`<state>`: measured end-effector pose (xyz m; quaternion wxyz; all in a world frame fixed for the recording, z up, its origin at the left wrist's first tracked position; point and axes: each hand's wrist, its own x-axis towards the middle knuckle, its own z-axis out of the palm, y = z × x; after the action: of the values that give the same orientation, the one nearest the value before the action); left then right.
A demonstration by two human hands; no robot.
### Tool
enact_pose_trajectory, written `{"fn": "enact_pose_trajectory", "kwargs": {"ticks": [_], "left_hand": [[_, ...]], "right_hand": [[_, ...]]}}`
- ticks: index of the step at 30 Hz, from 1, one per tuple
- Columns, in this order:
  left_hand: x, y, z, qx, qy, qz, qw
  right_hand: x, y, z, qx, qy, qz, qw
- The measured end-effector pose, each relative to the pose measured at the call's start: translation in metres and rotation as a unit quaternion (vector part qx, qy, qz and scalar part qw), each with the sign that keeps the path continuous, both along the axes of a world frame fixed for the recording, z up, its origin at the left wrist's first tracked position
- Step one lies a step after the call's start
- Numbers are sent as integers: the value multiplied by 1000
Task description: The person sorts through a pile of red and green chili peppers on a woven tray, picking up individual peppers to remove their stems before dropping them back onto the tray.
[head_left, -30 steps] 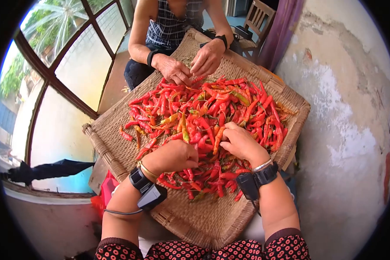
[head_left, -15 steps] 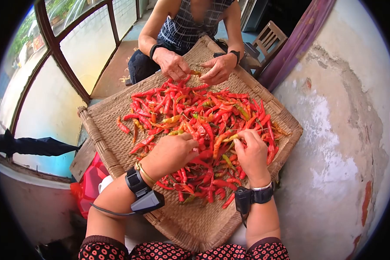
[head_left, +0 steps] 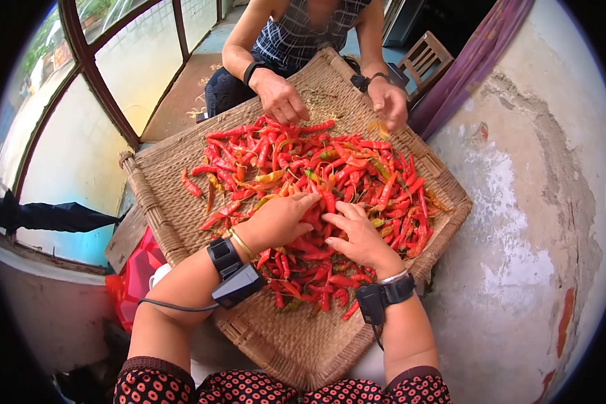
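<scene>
A heap of red chili peppers, with a few yellow and orange ones, lies on a woven tray. Over the middle of the heap, my left hand reaches in from the left with its fingers stretched out against the peppers. Facing it, my right hand has its fingers spread and the tips touching the peppers. Between the two hands are red peppers; I see none lifted in either hand. My fingertips partly cover the peppers beneath them.
Across the tray sits a co-worker, one hand above the heap's far edge, the other near a blurred orange pepper. A rough wall stands right, windows and a dark umbrella left. Behind is a wooden chair.
My right hand has moved left off a yellowish pepper, and its fingers have spread. My left hand has shifted right and up. The co-worker's hands have parted, one moving right.
</scene>
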<state>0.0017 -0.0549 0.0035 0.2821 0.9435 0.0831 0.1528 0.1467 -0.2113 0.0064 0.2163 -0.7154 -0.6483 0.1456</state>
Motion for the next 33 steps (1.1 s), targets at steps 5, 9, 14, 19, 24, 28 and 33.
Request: {"fn": "enact_pose_trajectory", "kwargs": {"ticks": [5, 9, 14, 19, 24, 28, 33], "left_hand": [[-1, 2, 7, -65, 35, -78, 994], [-1, 6, 5, -121, -3, -54, 991], [5, 2, 4, -213, -152, 85, 961], [1, 2, 11, -394, -13, 64, 917], [-2, 7, 14, -523, -47, 78, 848], [-4, 9, 14, -507, -109, 46, 854], [-14, 17, 28, -543, -92, 23, 834]], "right_hand": [[-2, -2, 8, -8, 96, -17, 995], [-8, -5, 23, 56, 141, -52, 987], [-13, -6, 28, 53, 178, -43, 982], [-14, -4, 30, 108, 169, -26, 979], [-10, -5, 28, 138, 126, -74, 980], [-6, -6, 24, 48, 128, -93, 986], [-8, -6, 20, 38, 131, -107, 985]]}}
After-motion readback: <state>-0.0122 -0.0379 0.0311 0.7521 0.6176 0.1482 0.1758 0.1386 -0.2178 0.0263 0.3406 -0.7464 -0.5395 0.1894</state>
